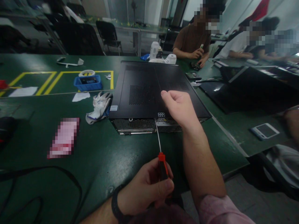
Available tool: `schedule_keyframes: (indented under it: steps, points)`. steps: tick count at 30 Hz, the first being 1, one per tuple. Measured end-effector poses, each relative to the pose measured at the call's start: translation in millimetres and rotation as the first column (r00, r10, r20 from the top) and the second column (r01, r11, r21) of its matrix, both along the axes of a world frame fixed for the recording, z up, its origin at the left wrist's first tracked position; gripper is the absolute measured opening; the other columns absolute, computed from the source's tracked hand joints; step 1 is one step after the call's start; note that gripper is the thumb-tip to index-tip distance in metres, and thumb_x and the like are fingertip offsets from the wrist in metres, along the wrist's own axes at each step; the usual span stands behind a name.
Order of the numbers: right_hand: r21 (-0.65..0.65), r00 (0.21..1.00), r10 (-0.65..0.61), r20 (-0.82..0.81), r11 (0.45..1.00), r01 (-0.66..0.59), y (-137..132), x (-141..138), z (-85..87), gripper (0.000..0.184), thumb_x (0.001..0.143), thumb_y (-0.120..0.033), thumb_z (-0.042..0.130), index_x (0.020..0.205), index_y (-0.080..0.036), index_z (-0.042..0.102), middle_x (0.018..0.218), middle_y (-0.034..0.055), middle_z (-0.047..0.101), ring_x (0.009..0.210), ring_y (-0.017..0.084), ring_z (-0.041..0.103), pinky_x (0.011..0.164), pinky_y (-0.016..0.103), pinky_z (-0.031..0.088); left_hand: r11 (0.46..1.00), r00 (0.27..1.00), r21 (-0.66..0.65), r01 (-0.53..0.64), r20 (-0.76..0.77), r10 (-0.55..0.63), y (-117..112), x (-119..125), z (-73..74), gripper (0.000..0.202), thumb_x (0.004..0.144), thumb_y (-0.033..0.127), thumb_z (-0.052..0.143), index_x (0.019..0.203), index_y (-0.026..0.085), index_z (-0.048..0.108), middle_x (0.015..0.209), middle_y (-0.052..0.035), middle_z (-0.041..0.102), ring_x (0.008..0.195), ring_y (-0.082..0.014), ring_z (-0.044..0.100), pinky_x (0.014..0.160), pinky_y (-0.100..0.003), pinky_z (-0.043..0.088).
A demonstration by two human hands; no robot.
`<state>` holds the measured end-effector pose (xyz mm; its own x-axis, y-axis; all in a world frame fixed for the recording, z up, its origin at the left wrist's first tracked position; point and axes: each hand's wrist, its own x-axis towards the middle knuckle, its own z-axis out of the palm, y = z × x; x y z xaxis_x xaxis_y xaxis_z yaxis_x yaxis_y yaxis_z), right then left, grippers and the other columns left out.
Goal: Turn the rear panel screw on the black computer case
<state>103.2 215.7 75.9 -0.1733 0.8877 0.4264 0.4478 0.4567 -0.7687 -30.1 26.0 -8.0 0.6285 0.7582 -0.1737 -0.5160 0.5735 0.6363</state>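
Observation:
A black desktop computer case [149, 90] lies flat on the green table, its perforated rear panel facing me. My left hand [149, 186] is closed around the red and black handle of a screwdriver [162, 163]. The screwdriver's thin shaft points up and away, and its tip meets the rear edge of the case near a small patterned label [161, 114]. Over the near right part of the case top is my right hand [179, 104], closed, thumb against the curled fingers. Whatever it may hold is hidden.
Left of the case lie a work glove [100, 105], a blue bin [88, 83], a tape roll [86, 73] and a pink packet [64, 137]. Black panels [261, 87] and a white-framed device [266, 131] are on the right. A co-worker [192, 40] handles a part beyond the case.

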Motion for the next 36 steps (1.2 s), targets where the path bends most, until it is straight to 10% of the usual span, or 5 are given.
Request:
schedule_keyframes:
  steps: [36]
  points:
    - [-0.024, 1.000, -0.010, 0.004, 1.000, 0.010, 0, -1, 2.0, 0.058, 0.098, -0.053, 0.062, 0.056, -0.024, 0.035, 0.057, -0.0053, 0.032, 0.055, 0.010, 0.028, 0.055, 0.031, 0.022, 1.000, 0.999, 0.000, 0.003, 0.042, -0.003, 1, -1, 1.2, 0.040, 0.087, 0.044, 0.084, 0.106, 0.018, 0.061, 0.086, -0.0006, 0.066, 0.056, -0.0047, 0.053, 0.044, -0.014, 0.043]
